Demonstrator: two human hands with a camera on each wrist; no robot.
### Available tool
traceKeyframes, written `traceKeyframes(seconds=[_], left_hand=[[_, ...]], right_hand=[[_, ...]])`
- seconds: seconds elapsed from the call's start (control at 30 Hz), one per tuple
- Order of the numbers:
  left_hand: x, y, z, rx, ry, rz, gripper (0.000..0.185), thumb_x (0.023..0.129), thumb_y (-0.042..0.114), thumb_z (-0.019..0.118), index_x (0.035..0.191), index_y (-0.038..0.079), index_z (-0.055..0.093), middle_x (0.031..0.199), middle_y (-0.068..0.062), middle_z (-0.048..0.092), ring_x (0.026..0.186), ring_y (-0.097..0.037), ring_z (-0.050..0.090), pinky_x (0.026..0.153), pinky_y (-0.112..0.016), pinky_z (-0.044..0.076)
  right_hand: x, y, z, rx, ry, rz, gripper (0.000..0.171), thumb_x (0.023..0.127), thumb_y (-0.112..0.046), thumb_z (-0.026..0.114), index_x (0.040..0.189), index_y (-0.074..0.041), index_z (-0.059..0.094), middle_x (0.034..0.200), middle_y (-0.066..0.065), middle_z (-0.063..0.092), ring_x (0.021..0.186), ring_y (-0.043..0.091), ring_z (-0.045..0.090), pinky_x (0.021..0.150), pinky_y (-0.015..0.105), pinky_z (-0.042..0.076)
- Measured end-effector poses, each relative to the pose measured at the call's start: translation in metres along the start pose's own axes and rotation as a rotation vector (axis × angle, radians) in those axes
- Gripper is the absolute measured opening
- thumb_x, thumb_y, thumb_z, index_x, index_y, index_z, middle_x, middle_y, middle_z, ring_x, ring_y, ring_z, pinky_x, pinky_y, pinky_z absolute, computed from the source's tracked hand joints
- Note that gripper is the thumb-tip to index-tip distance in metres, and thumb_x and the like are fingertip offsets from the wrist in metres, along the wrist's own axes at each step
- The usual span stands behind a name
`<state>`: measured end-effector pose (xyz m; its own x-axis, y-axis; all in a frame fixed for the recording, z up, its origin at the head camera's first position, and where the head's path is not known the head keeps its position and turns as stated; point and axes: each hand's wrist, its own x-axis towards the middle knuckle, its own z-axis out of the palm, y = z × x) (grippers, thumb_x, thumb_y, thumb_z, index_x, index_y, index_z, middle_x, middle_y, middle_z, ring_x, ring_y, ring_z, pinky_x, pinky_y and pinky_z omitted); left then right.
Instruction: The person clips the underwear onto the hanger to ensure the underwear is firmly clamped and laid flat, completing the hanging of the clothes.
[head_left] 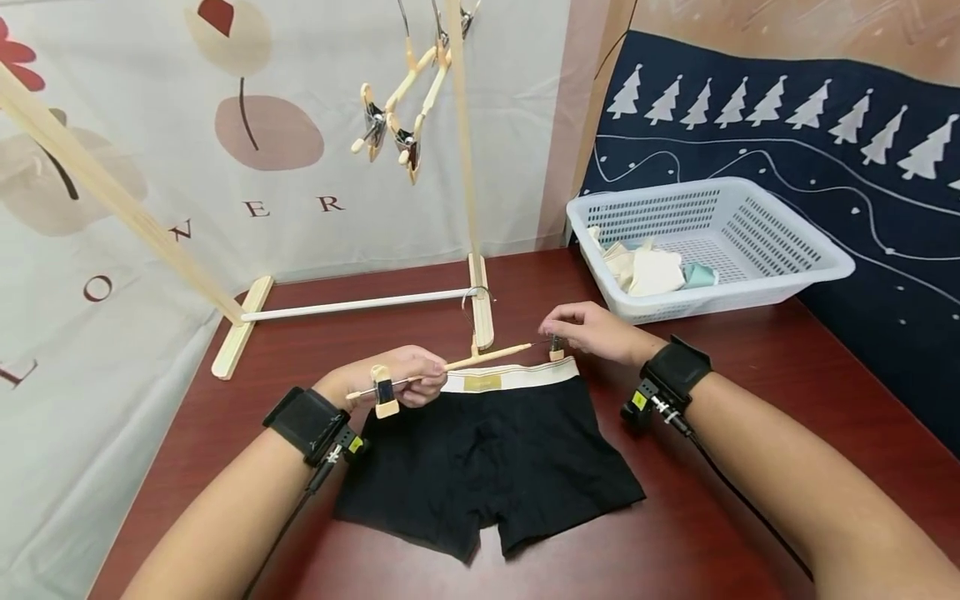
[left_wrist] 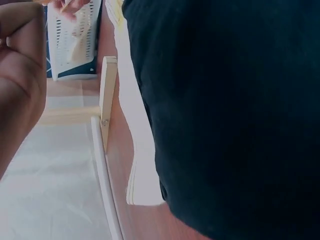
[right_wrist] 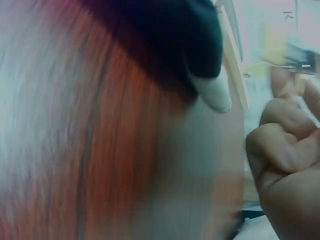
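Black boxer briefs (head_left: 487, 458) lie flat on the table, their white waistband (head_left: 525, 377) toward the far side. Above the waistband my left hand (head_left: 411, 375) grips the bar of a wooden clip hanger (head_left: 491, 357). One hanger clip (head_left: 386, 393) sits by the left wrist. At the bar's other end, my right hand (head_left: 592, 329) pinches the second clip (head_left: 556, 350), close to the waistband's right corner. Whether that clip bites the cloth cannot be seen. In the right wrist view the clip (right_wrist: 302, 65) is blurred at the fingertips.
A wooden rack (head_left: 482, 312) with a white lower rod (head_left: 367, 305) stands behind the briefs. Other clip hangers (head_left: 412, 87) hang from it. At the back right a white basket (head_left: 795, 271) holds cream and teal cloth items. The red-brown table (head_left: 720, 517) extends around the briefs.
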<state>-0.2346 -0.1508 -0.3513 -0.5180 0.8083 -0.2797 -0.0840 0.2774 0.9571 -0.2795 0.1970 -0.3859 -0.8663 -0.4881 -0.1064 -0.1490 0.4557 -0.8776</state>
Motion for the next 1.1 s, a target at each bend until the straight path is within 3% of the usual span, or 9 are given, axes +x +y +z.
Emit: traceKeyframes(seconds=[0.07,0.17,0.37,0.43,0.53,0.63,0.77,0.93,1.1], left_hand=[[-0.001,0.002,-0.001,0.018,-0.013,0.034,0.040,0.105,0.020,0.037,0.067,0.009,0.039,0.061,0.007,0.035,0.050,-0.004,0.034,0.049,-0.021,0.027],[-0.005,0.005,-0.004,0.041,0.039,0.057,0.038,0.106,0.022,0.037,0.075,0.005,0.052,0.062,0.005,0.044,0.051,-0.005,0.041,0.049,-0.021,0.032],[-0.017,0.006,-0.022,-0.152,0.317,0.016,0.053,0.106,0.049,0.037,0.100,0.007,0.069,0.072,0.002,0.063,0.059,-0.007,0.058,0.055,-0.020,0.048],[-0.023,0.003,-0.031,-0.235,0.381,0.049,0.059,0.104,0.056,0.035,0.100,0.010,0.071,0.075,0.001,0.066,0.064,-0.008,0.061,0.056,-0.021,0.049],[-0.035,-0.001,-0.044,-0.236,0.451,0.107,0.064,0.104,0.060,0.030,0.103,0.010,0.072,0.083,0.001,0.070,0.067,-0.009,0.061,0.055,-0.022,0.047],[-0.041,-0.008,-0.054,-0.127,0.521,0.100,0.053,0.105,0.052,0.038,0.115,0.008,0.067,0.099,-0.003,0.072,0.070,-0.009,0.059,0.057,-0.024,0.046],[-0.039,-0.018,-0.059,0.063,0.634,-0.027,0.046,0.102,0.042,0.055,0.131,0.006,0.060,0.116,-0.007,0.069,0.080,-0.010,0.060,0.069,-0.028,0.052],[-0.023,-0.027,-0.058,0.315,0.765,-0.121,0.040,0.102,0.041,0.056,0.120,0.007,0.069,0.110,-0.010,0.068,0.087,-0.016,0.061,0.076,-0.035,0.052],[-0.006,-0.033,-0.059,0.502,0.800,-0.167,0.032,0.103,0.036,0.054,0.111,0.010,0.073,0.111,-0.013,0.068,0.092,-0.024,0.068,0.077,-0.033,0.050]], right_hand=[[-0.002,-0.001,-0.001,0.085,-0.015,-0.011,0.033,0.104,-0.033,0.055,0.112,-0.003,0.066,0.059,0.001,0.034,0.053,0.014,0.032,0.054,0.027,0.033],[-0.005,-0.003,-0.004,0.177,-0.034,-0.027,0.029,0.104,-0.029,0.054,0.107,-0.002,0.063,0.057,-0.003,0.034,0.051,0.010,0.032,0.051,0.024,0.030],[-0.008,-0.006,-0.011,0.272,0.014,-0.062,0.026,0.103,-0.025,0.056,0.106,0.001,0.059,0.065,-0.002,0.044,0.049,0.011,0.039,0.048,0.024,0.035],[-0.008,-0.006,-0.012,0.287,0.042,-0.057,0.029,0.103,-0.025,0.056,0.106,0.004,0.058,0.070,-0.002,0.048,0.049,0.010,0.040,0.048,0.024,0.037],[-0.005,-0.005,-0.013,0.286,0.079,-0.043,0.033,0.103,-0.027,0.056,0.107,0.006,0.057,0.070,-0.002,0.048,0.048,0.009,0.039,0.047,0.024,0.037],[0.000,-0.005,-0.010,0.271,0.116,-0.033,0.036,0.103,-0.030,0.057,0.105,0.005,0.058,0.063,-0.003,0.044,0.047,0.009,0.038,0.046,0.024,0.035],[0.007,-0.002,-0.005,0.224,0.159,-0.001,0.046,0.100,-0.039,0.060,0.106,0.007,0.059,0.055,-0.003,0.041,0.045,0.010,0.037,0.045,0.025,0.033],[0.015,0.006,-0.001,0.051,0.181,0.070,0.055,0.096,-0.053,0.059,0.100,0.001,0.063,0.051,-0.001,0.042,0.044,0.014,0.038,0.045,0.028,0.034],[0.020,0.013,-0.001,-0.218,0.203,0.066,0.052,0.097,-0.059,0.053,0.089,-0.010,0.067,0.053,-0.001,0.040,0.050,0.018,0.038,0.054,0.032,0.036]])
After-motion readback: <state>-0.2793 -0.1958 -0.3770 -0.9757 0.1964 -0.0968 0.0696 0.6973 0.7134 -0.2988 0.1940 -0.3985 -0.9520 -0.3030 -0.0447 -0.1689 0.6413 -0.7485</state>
